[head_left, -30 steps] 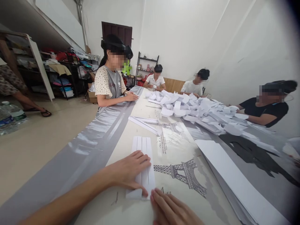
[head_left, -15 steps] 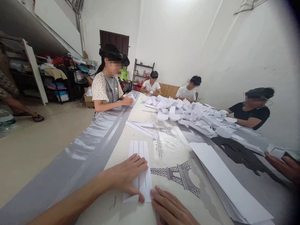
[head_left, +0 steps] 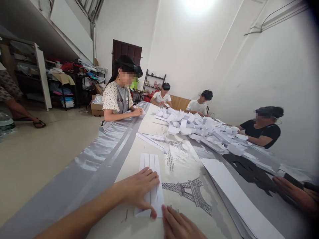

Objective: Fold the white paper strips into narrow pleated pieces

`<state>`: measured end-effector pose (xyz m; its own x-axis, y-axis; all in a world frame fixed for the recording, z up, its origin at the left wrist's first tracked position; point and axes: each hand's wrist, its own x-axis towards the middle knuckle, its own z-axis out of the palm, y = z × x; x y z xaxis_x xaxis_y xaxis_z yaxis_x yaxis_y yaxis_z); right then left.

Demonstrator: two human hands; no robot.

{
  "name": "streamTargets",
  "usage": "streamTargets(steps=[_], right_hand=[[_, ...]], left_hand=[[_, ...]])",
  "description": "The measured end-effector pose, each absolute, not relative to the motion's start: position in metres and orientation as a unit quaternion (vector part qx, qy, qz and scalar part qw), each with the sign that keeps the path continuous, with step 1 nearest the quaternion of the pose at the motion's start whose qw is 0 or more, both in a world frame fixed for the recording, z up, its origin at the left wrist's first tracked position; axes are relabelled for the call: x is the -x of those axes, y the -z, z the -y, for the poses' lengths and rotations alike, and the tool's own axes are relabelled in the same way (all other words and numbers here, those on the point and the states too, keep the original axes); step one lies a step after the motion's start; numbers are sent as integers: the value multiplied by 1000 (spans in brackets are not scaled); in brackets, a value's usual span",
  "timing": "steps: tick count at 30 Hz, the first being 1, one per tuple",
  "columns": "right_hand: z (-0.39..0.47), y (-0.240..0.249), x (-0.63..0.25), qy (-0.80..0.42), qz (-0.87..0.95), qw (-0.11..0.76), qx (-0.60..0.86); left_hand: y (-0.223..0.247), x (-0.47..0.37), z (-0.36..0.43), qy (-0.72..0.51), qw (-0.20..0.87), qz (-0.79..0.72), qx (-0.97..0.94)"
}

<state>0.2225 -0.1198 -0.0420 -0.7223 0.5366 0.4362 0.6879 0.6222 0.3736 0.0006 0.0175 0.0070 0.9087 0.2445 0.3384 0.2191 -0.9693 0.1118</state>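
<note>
A white sheet of folded paper [head_left: 146, 162] with several long creases lies on the printed tablecloth in front of me. My left hand [head_left: 138, 186] rests across it, palm down with fingers stretched out, its thumb by a small raised flap at the near edge. At the sheet's near right corner is my right hand [head_left: 180, 223]. Its fingers are extended and close together, the tips touching the paper's edge; part of this hand is cut off by the frame.
To the right lies a stack of white paper [head_left: 239, 196]. Further back is a large heap of folded white paper pieces [head_left: 199, 124]. Folded strips [head_left: 152, 141] lie beyond my sheet. Several people sit around the table, and another person's hand [head_left: 294, 191] is at far right.
The view has tilted up slightly, so everything sits a little lower. My right fingers have drawn closer together at the paper's corner; my left hand stays on the sheet.
</note>
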Motion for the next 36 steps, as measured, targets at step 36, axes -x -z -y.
streamTargets(steps=[36], right_hand=[[28,-15,-223,199,893,279,292]], left_hand=[[-12,5,-29,-319,-180,-72,-928]])
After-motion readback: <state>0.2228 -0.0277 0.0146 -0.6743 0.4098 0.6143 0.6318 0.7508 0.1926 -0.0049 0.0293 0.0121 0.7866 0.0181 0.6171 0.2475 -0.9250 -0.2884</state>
